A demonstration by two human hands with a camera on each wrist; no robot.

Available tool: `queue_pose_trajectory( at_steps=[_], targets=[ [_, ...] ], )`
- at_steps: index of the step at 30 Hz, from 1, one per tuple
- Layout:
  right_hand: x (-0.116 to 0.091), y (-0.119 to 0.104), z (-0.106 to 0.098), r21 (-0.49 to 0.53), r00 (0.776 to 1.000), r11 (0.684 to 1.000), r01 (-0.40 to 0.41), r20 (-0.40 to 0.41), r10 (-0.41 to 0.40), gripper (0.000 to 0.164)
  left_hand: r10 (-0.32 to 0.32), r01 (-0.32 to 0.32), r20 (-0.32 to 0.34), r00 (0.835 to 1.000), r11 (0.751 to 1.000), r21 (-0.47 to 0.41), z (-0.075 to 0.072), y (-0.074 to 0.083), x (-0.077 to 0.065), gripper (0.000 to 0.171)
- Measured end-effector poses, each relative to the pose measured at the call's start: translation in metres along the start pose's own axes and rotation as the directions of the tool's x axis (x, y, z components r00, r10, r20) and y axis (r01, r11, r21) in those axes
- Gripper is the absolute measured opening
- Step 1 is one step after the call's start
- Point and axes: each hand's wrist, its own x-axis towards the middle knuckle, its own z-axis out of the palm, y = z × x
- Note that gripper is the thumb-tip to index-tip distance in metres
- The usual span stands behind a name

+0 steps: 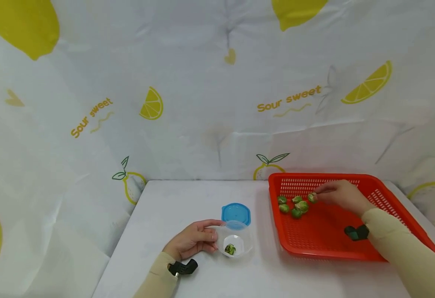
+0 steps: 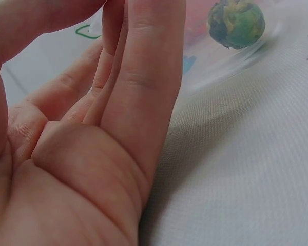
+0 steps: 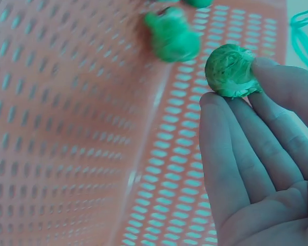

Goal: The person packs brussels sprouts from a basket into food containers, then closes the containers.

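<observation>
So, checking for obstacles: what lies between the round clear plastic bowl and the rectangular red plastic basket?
Only bare white tabletop, in the head view.

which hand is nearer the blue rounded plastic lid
Left. The left hand is close by, left of the lid and nearer the person, holding a clear round plastic bowl; the right hand is farther off, to the lid's right, over the red rectangular plastic basket.

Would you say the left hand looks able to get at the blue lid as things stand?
Probably yes: the blue lid lies just beyond the clear plastic bowl, its left side unobstructed, though the left hand holds that bowl and would likely need to let go first.
</observation>
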Motion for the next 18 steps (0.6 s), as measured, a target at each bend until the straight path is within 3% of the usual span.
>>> queue_pose_trajectory(
  at_steps=[8,18],
  targets=[
    [-0.022,-0.035,-0.002,-0.008,0.999,0.999,0.035,-0.004,-0.035,0.049,0.003,-0.003,-0.009,1.000,1.000,-0.005,0.001,0.001,0.000,0.058],
    [-0.037,-0.081,0.022,0.062,0.996,0.994,0.089,0.025,-0.091,0.041,0.003,-0.003,-0.024,1.000,1.000,0.006,0.003,0.002,-0.002,0.059]
  ],
)
